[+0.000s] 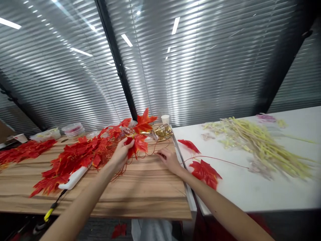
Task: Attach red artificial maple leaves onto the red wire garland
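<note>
Wooden desk (150, 201): grain shows from the hands to the front edge; a white desk (230, 197) adjoins at right. Left hand (121, 154): fingers gripping red leaves (139, 144) above the wood. Right hand (171, 161): fingers pinching red cord (149, 154). Rear: paper cup (165, 119), interior hidden; stacked tubs (73, 130), contents indistinct.

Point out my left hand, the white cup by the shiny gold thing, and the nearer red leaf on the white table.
Left hand (119, 154): head view, middle of the hand.
White cup (165, 120): head view, outer side below the rim.
Nearer red leaf (205, 172): head view, middle of its blade.
</note>
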Demonstrator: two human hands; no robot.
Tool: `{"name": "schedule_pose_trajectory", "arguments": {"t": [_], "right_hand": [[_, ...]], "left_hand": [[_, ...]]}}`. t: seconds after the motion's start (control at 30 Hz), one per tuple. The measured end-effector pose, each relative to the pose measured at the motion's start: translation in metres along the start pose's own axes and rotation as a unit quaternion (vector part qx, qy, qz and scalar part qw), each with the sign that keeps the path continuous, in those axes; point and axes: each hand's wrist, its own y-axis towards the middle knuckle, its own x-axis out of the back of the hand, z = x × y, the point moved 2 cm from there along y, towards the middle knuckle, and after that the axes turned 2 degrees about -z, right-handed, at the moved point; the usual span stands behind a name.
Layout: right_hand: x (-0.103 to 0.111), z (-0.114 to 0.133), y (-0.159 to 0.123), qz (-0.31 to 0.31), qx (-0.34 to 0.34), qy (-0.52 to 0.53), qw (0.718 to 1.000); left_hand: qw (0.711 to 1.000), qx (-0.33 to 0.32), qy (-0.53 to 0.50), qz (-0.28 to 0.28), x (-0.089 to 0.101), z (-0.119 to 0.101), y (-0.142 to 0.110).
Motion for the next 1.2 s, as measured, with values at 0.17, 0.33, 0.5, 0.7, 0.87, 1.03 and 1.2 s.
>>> {"name": "schedule_pose_trajectory", "arguments": {"t": [0.17, 0.33, 0.5, 0.7, 0.87, 1.03, 1.2], "right_hand": [[0.005, -0.006, 0.004, -0.061, -0.049, 0.030, 0.996], [0.005, -0.017, 0.005, -0.098, -0.120, 0.080, 0.985], [0.007, -0.022, 0.004, -0.133, -0.165, 0.081, 0.974], [0.014, -0.014, 0.004, -0.154, -0.174, 0.041, 0.972], [0.015, -0.015, 0.003, -0.158, -0.170, 0.034, 0.972], [0.014, -0.015, 0.001, -0.142, -0.155, 0.051, 0.976], [0.016, -0.010, 0.001, -0.131, -0.135, 0.049, 0.981]], "left_hand": [[0.990, 0.008, -0.138, -0.016, -0.043, 0.057, 0.024], [0.984, 0.046, -0.167, 0.035, -0.053, 0.100, 0.035], [0.984, 0.068, -0.152, 0.069, -0.039, 0.115, 0.031], [0.980, 0.087, -0.147, 0.102, -0.041, 0.112, 0.025], [0.980, 0.106, -0.117, 0.123, -0.046, 0.121, 0.018], [0.990, 0.047, -0.066, 0.112, -0.048, 0.129, 0.019], [0.995, 0.000, -0.013, 0.096, -0.045, 0.132, 0.025]]}}
